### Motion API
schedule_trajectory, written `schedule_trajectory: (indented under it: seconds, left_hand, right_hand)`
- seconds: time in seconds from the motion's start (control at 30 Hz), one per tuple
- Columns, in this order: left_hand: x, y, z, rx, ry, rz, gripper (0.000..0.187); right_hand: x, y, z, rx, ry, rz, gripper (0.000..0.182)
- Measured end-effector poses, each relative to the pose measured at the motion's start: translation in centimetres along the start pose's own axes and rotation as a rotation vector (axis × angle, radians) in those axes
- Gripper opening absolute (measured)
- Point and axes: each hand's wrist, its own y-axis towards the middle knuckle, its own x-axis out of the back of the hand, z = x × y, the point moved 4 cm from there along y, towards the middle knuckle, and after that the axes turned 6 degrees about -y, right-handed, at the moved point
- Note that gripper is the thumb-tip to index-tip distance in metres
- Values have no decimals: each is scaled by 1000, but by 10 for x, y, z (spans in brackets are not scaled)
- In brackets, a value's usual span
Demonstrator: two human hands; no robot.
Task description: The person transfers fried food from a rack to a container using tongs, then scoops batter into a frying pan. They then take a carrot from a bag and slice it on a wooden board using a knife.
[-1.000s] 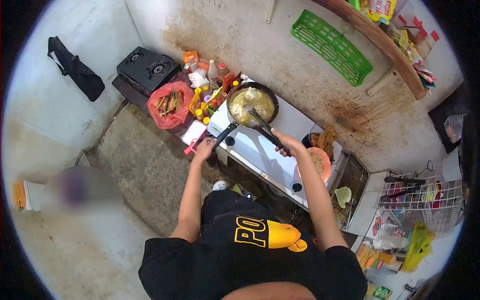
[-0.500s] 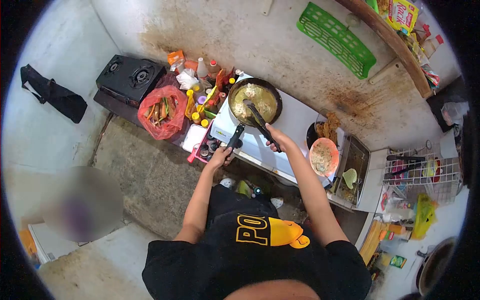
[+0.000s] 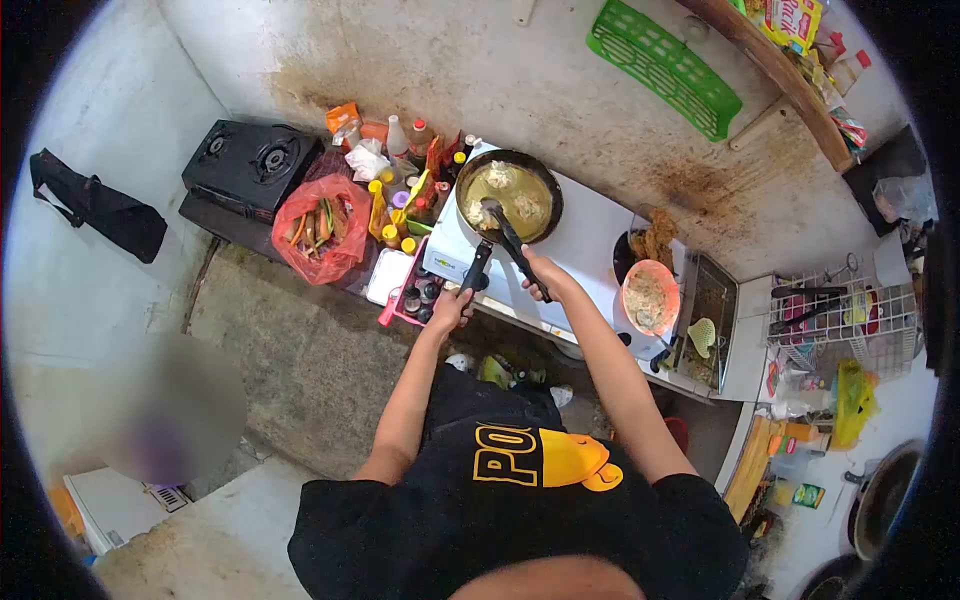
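A dark frying pan (image 3: 552, 183) with yellowish oil and several pale pieces of food (image 3: 497, 176) sits on the white stove (image 3: 590, 222). My left hand (image 3: 452, 309) is closed around the end of the pan's black handle (image 3: 477, 266). In my right hand (image 3: 545, 275) is a black utensil (image 3: 511, 239), its tip in the oil at the left part of the pan. An orange bowl of pale batter (image 3: 648, 299) stands on the stove's right side, near a dark pan with brown fried food (image 3: 655, 240).
Left of the stove are bottles (image 3: 418, 137), a pink basket (image 3: 402, 305), a red bag of vegetables (image 3: 322, 228) and a black gas stove (image 3: 247, 163). To the right are a sink (image 3: 712, 300) and a wire rack (image 3: 885, 325). A blurred shape, possibly a person, is at lower left.
The camera view has shifted slightly. Both hands keep their holds on the pan handle and the utensil, and the utensil's tip has moved slightly within the pan.
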Motion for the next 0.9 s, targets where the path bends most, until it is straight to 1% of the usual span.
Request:
schedule_trajectory:
  seconds: [0.07,0.13,0.27,0.33,0.37,0.43,0.5,0.57,0.6,0.63,0.7,0.77,0.8,0.83,0.9]
  left_hand:
    - [0,0,-2,8,15,17,24]
    - [1,-3,-4,17,32,29,23]
    - [1,-5,-4,22,72,-14,23]
    - [3,-4,-5,29,95,-43,23]
    - [4,-4,-6,5,90,-44,23]
    - [3,-3,-2,-10,89,-38,24]
    - [4,5,3,-24,15,-38,27]
    - [3,5,4,-37,25,-28,27]
    - [2,5,4,-24,7,-29,26]
    - [1,3,2,-12,-11,-31,26]
    - [-4,-1,0,-6,-24,-42,26]
    - [-7,-6,-4,-3,-37,-52,25]
    - [-9,-8,-5,-6,-32,-57,25]
    - [-9,-7,-2,-8,-27,-62,24]
    - [-12,-6,3,-10,5,-83,24]
  right_hand:
    - [-5,5,5,-2,22,-8,49]
    - [-13,13,10,32,33,-43,54]
    - [-14,16,16,42,38,-63,57]
    - [-3,5,17,51,-120,-71,51]
    - [3,-1,19,49,-114,-72,51]
    - [19,-15,27,5,-228,-59,51]
    - [33,-28,37,-71,-237,-57,55]
    - [50,-34,41,-103,-237,-20,51]
    - [56,-37,41,-160,-182,60,51]
    - [62,-38,37,-136,-88,154,53]
    - [63,-34,23,-214,120,210,56]
    - [50,-23,-1,-260,339,266,59]
    - [37,-26,-9,-223,433,276,60]
    - [24,-25,-16,-151,462,239,60]
    - [5,-22,-21,-101,518,42,58]
